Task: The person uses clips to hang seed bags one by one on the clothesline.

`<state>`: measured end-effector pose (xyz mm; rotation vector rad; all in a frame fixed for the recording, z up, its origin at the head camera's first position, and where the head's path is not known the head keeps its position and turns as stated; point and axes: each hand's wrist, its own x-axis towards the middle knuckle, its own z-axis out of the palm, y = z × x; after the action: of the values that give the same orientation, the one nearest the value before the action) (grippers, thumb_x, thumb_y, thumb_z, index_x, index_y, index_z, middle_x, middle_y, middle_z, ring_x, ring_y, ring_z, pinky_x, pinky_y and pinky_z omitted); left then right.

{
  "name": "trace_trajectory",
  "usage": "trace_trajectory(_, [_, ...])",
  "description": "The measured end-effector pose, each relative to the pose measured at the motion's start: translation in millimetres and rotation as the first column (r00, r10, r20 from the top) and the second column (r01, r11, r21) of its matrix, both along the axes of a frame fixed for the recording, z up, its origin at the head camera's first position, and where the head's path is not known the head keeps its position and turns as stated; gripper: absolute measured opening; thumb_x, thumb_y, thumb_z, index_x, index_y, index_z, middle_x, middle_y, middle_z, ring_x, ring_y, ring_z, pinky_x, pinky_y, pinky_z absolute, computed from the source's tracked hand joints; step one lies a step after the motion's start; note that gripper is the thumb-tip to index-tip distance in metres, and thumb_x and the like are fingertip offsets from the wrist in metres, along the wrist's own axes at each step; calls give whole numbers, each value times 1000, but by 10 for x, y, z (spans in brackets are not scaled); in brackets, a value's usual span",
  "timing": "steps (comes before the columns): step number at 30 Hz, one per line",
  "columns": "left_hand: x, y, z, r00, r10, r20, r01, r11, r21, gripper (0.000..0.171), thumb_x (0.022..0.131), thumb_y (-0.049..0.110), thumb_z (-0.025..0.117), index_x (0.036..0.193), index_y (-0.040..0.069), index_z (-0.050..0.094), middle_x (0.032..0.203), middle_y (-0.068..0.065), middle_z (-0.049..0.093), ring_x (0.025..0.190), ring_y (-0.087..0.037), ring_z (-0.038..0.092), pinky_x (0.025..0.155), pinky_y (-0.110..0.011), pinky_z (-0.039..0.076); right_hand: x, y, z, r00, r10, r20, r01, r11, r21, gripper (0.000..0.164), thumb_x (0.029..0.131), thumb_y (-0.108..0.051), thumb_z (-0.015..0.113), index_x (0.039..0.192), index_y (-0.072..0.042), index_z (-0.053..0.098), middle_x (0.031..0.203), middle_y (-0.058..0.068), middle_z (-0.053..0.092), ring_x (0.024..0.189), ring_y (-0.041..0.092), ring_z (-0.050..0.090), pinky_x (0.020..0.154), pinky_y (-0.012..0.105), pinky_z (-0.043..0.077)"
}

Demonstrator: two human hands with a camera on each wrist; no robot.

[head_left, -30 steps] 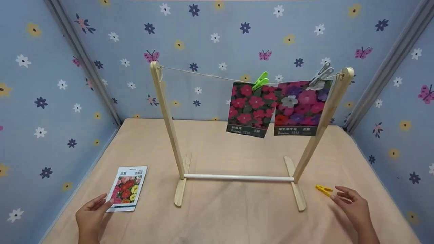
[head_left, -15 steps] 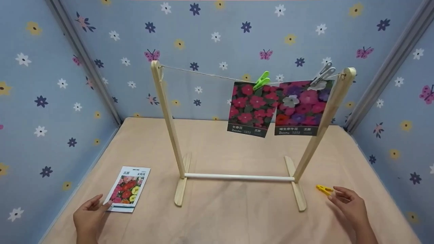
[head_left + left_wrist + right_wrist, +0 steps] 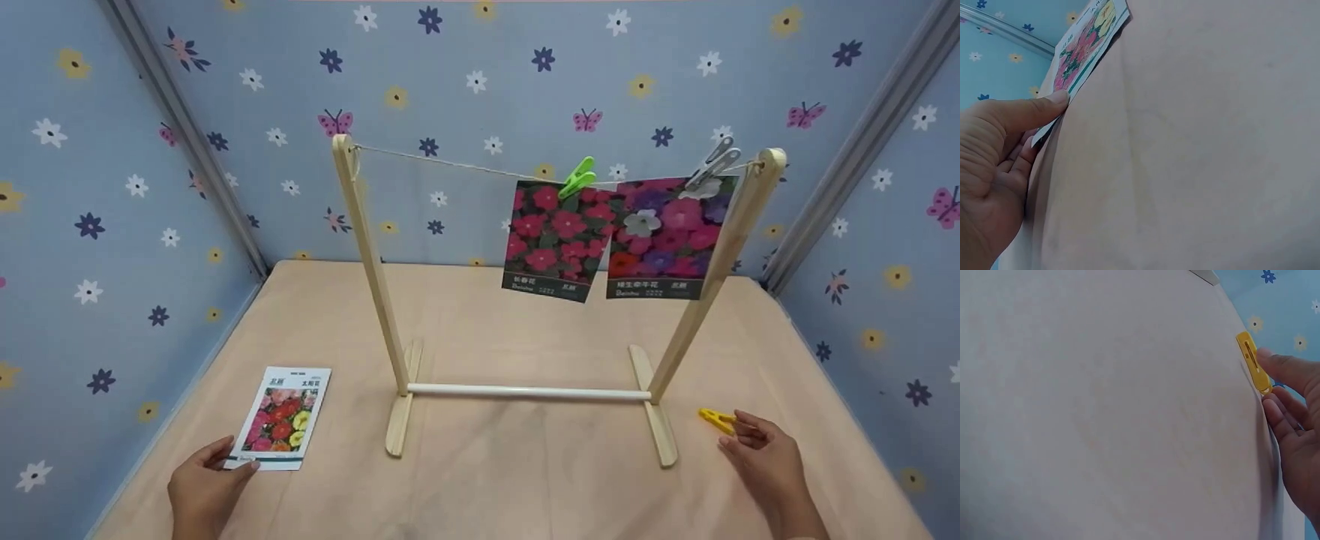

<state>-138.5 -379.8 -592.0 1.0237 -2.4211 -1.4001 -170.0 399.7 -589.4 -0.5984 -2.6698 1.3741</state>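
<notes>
A white seed packet with a photo of red, pink and yellow flowers lies at the left of the table. My left hand pinches its lower left corner, thumb on top and fingers under it, as the left wrist view shows. At the right lies a yellow clothespin, its handle end toward my right hand. Those fingertips are right at the handles; in the head view the thumb is spread a little apart from the clothespin.
A wooden stand with two posts carries a string. Two flower-picture packets hang on it: one red by a green clothespin, one mixed by grey clothespins. Patterned blue walls enclose the table.
My left hand has slid slightly, its thumb now at the packet's bottom edge; the packet has shifted a little right. My right hand has moved slightly left toward the yellow clothespin, which stays put.
</notes>
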Motion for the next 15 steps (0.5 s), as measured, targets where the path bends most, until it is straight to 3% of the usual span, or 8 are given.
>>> trace_trajectory(6, [-27, 17, 32, 1000, 22, -4, -21, 995, 99, 69, 77, -5, 79, 139, 1, 51, 138, -22, 52, 117, -31, 51, 67, -14, 53, -46, -15, -36, 998, -64, 2, 64, 997, -44, 64, 85, -11, 76, 142, -1, 47, 129, 19, 55, 106, 24, 53, 70, 12, 50])
trace_trajectory(11, [-84, 73, 41, 998, 63, -24, -56, 974, 218, 64, 75, -11, 78, 134, 0, 56, 137, -21, 53, 114, -27, 54, 66, -15, 55, -59, -12, -38, 997, -77, -19, 76, 996, -48, 60, 86, -8, 75, 139, 2, 49, 129, 21, 54, 104, 24, 53, 69, 11, 48])
trace_trajectory(15, [-121, 86, 19, 992, 111, -61, -89, 955, 284, 65, 74, -15, 75, 133, 1, 57, 127, -17, 61, 101, -20, 59, 66, -20, 57, -67, -5, -49, 997, -66, -38, 65, 998, -19, 54, 86, -6, 74, 134, 5, 53, 126, 23, 57, 100, 24, 55, 67, 10, 47])
